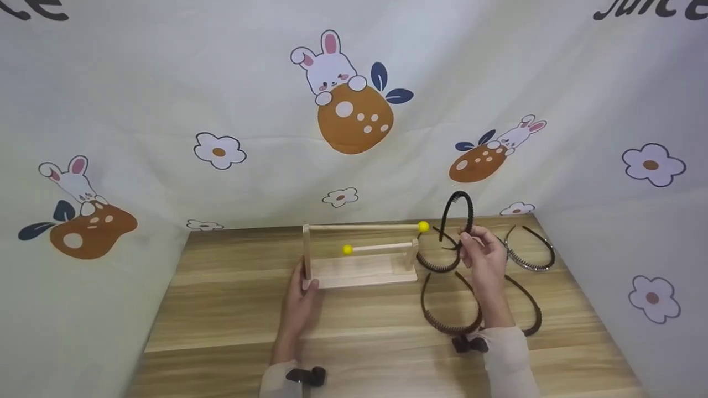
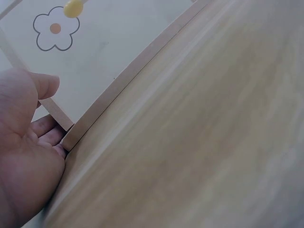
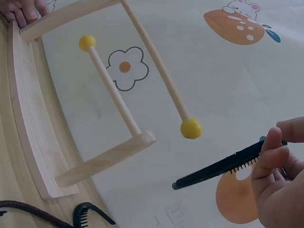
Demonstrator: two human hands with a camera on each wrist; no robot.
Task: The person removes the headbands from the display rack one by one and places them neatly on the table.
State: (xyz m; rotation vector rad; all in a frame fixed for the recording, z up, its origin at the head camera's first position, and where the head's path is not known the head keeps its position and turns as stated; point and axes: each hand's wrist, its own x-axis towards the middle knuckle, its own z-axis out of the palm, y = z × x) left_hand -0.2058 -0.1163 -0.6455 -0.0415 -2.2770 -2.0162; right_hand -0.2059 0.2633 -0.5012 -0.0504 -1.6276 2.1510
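Note:
In the head view a wooden rack [image 1: 359,271] stands on the table, with two horizontal rods that each end in a yellow ball. My left hand [image 1: 301,298] holds its left end, thumb in front and fingers behind the upright post, as the left wrist view also shows at the base corner [image 2: 71,140]. Between thumb and fingers my right hand [image 1: 487,260] pinches a dark toothed headband [image 1: 458,194], raised beside the upper rod's yellow ball [image 1: 423,226]. In the right wrist view that headband [image 3: 218,166] appears edge-on, apart from the ball [image 3: 191,128].
More headbands lie on the wooden table [image 1: 221,309]: a dark one [image 1: 437,269] behind the right hand, another [image 1: 451,329] nearer, one [image 1: 536,309] beyond the right wrist and a sparkly one [image 1: 545,264] far right. A printed cloth [image 1: 265,110] surrounds the table.

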